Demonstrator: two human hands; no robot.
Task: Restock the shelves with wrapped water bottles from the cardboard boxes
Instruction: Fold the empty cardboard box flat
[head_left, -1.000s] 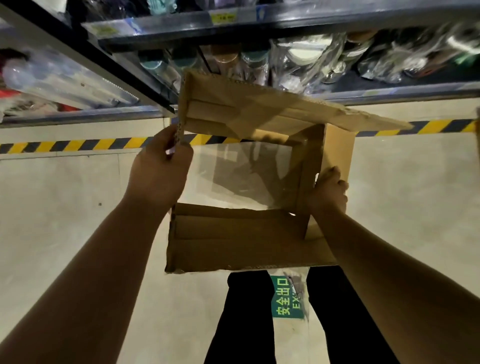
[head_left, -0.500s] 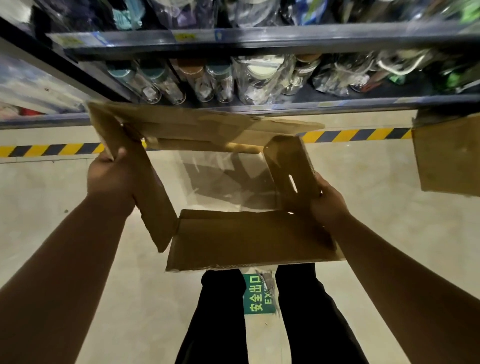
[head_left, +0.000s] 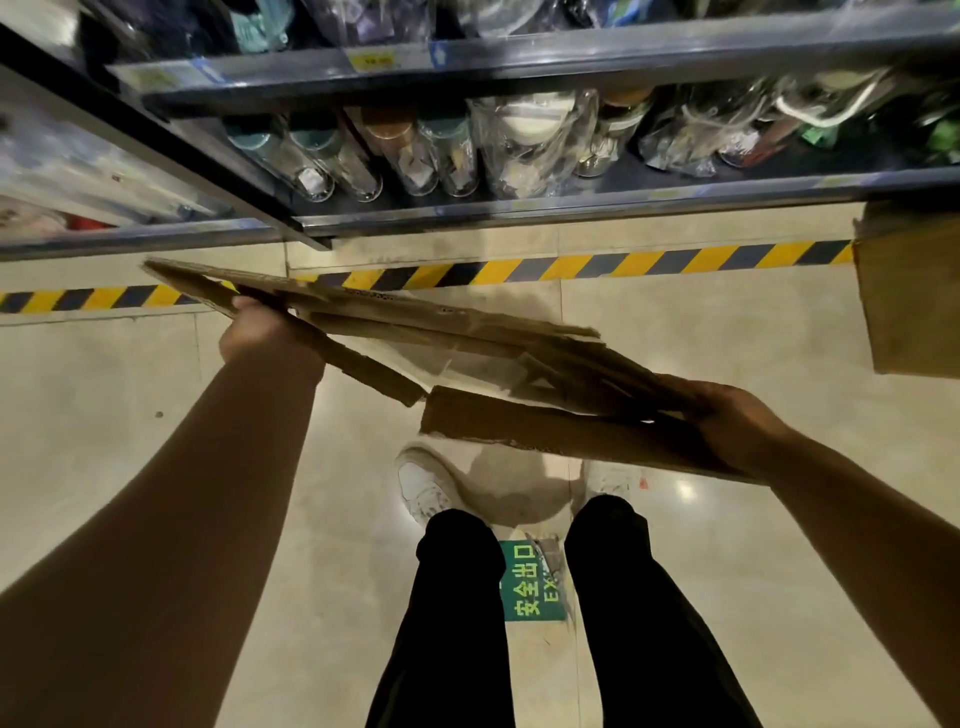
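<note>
The brown, nearly flattened cardboard box hangs slantwise above the pale tiled floor — the left hand grips its far-left edge, and the right hand is clamped round its right end. Beyond it, plastic-wrapped clear water bottles stand on the grey metal shelf; a second brown cardboard box sits at right.

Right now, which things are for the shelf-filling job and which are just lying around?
Job: flattened cardboard box in left hand and right hand; wrapped bottles on shelf; second box.
Just there: striped floor tape; green exit sticker.
</note>
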